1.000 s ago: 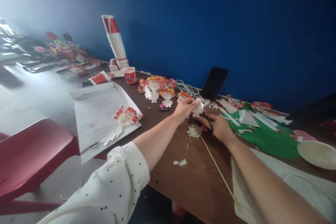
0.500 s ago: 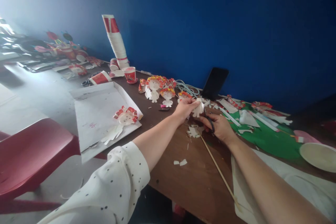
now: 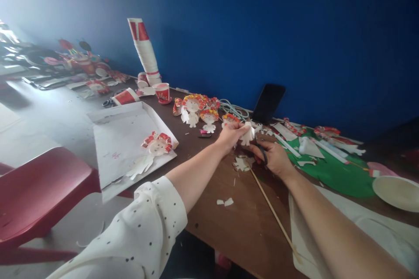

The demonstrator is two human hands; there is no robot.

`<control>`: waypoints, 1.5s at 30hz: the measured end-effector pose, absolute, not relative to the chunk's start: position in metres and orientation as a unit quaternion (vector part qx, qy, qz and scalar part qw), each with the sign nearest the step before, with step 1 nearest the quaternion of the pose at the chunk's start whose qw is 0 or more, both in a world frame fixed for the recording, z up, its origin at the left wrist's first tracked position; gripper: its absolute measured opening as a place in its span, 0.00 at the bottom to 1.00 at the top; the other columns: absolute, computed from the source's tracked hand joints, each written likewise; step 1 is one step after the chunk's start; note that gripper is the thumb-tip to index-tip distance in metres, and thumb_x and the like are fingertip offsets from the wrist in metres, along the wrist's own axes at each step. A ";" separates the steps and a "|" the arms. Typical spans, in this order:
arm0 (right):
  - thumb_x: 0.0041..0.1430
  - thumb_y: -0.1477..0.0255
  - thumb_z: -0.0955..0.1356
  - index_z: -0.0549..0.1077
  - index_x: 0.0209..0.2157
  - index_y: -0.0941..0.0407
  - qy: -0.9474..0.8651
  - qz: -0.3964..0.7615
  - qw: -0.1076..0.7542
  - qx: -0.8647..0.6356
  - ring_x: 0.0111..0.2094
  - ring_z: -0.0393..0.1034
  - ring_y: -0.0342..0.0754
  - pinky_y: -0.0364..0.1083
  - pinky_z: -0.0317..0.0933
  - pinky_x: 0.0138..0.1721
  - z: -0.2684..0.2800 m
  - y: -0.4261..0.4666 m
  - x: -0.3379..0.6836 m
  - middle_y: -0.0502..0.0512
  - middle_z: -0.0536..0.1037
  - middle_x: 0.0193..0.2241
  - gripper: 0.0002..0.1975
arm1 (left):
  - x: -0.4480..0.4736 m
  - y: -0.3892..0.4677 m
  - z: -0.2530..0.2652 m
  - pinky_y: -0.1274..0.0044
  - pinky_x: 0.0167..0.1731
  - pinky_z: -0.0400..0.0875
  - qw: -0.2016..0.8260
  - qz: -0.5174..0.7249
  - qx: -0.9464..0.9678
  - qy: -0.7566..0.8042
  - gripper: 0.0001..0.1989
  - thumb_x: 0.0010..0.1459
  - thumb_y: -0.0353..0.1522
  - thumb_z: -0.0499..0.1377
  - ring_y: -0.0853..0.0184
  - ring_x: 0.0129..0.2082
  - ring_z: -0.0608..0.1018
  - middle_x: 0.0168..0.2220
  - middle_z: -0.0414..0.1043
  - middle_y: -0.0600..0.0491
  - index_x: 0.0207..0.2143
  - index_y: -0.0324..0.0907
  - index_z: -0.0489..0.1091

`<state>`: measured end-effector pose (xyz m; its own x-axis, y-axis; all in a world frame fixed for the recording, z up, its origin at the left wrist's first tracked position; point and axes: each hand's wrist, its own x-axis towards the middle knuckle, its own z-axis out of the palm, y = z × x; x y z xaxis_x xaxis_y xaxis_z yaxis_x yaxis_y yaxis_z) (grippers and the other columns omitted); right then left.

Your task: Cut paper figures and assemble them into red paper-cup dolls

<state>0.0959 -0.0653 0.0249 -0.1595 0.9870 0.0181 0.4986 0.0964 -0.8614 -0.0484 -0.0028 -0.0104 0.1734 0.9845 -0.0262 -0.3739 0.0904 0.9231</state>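
Plainly, the left hand point(image 3: 231, 136) pinches a small white paper figure point(image 3: 248, 135) between thumb and fingers, holding it above the table point(image 3: 235, 231). The right hand point(image 3: 276, 158) is closed on a pair of dark scissors point(image 3: 262, 153), its fingers around the handles. The blades point towards the figure's right edge; whether they touch the paper, I cannot tell. Just below the hands lies a pile of white scraps point(image 3: 241, 164), with one end of a thin wooden stick point(image 3: 272, 206) against it. Nearer the table's front edge sit two loose bits of paper point(image 3: 224, 202).

Behind the left hand, paper dolls point(image 3: 192, 105) with red and yellow hair are grouped together, and a pale blue cable point(image 3: 229, 108) is coiled beside them. A black phone point(image 3: 269, 101) leans against the blue wall point(image 3: 229, 30). To the right, white paper pieces lie on a green sheet point(image 3: 347, 181), near a cream bowl point(image 3: 397, 194). On the left, a white tray point(image 3: 119, 135) holds another doll point(image 3: 158, 146), and beyond it rises a tilted stack of paper cups point(image 3: 147, 56).
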 end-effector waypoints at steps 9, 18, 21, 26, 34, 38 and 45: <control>0.49 0.54 0.68 0.71 0.19 0.57 -0.678 0.352 0.343 -0.546 0.17 0.57 0.41 0.42 0.51 0.21 0.020 -0.066 0.093 0.48 0.67 0.12 0.20 | -0.046 -0.007 -0.003 0.82 0.18 0.63 0.646 0.531 0.406 0.370 0.14 0.47 0.38 0.64 0.76 0.16 0.67 0.18 0.64 0.58 0.24 0.39 0.62; 0.49 0.59 0.69 0.69 0.18 0.57 -0.670 0.353 0.357 -0.547 0.17 0.59 0.42 0.41 0.53 0.21 0.014 -0.066 0.091 0.48 0.68 0.13 0.17 | -0.046 -0.011 0.001 0.83 0.18 0.59 0.628 0.542 0.414 0.375 0.14 0.48 0.37 0.64 0.78 0.15 0.64 0.16 0.62 0.59 0.22 0.39 0.61; 0.49 0.58 0.68 0.70 0.18 0.57 -0.668 0.355 0.359 -0.546 0.17 0.60 0.42 0.42 0.54 0.21 0.014 -0.066 0.090 0.49 0.68 0.12 0.17 | -0.045 -0.011 0.001 0.82 0.18 0.58 0.630 0.542 0.412 0.373 0.15 0.47 0.37 0.64 0.78 0.15 0.64 0.16 0.62 0.60 0.22 0.39 0.61; 0.50 0.58 0.68 0.69 0.18 0.57 -0.666 0.354 0.364 -0.546 0.17 0.60 0.42 0.41 0.54 0.21 0.014 -0.066 0.089 0.49 0.68 0.12 0.17 | -0.045 -0.010 -0.002 0.82 0.18 0.58 0.633 0.543 0.418 0.360 0.17 0.46 0.40 0.65 0.78 0.15 0.64 0.17 0.62 0.60 0.23 0.39 0.62; 0.48 0.61 0.69 0.72 0.21 0.57 -0.649 0.368 0.367 -0.555 0.17 0.61 0.43 0.42 0.55 0.21 0.014 -0.066 0.089 0.49 0.69 0.13 0.13 | -0.044 -0.009 -0.004 0.82 0.19 0.59 0.636 0.536 0.422 0.360 0.16 0.46 0.40 0.64 0.77 0.16 0.65 0.17 0.62 0.59 0.22 0.39 0.61; 0.46 0.60 0.71 0.75 0.27 0.58 -0.594 0.368 0.420 -0.579 0.19 0.65 0.45 0.43 0.57 0.22 0.010 -0.062 0.091 0.51 0.73 0.17 0.15 | -0.044 -0.007 -0.008 0.82 0.20 0.59 0.625 0.532 0.436 0.369 0.16 0.48 0.41 0.63 0.77 0.17 0.66 0.17 0.63 0.59 0.23 0.39 0.62; 0.46 0.53 0.70 0.74 0.45 0.58 -0.526 0.329 0.530 -0.579 0.23 0.65 0.44 0.43 0.57 0.22 0.006 -0.056 0.099 0.54 0.77 0.28 0.28 | -0.044 -0.008 -0.008 0.82 0.22 0.61 0.610 0.500 0.467 0.400 0.11 0.49 0.37 0.63 0.76 0.18 0.67 0.19 0.66 0.57 0.26 0.38 0.67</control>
<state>0.0994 -0.0558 0.0062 0.2312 0.9569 0.1760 0.2596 0.1137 -0.9590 -0.0444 -0.0076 -0.0083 0.1798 0.9835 -0.0198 -0.2361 0.0627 0.9697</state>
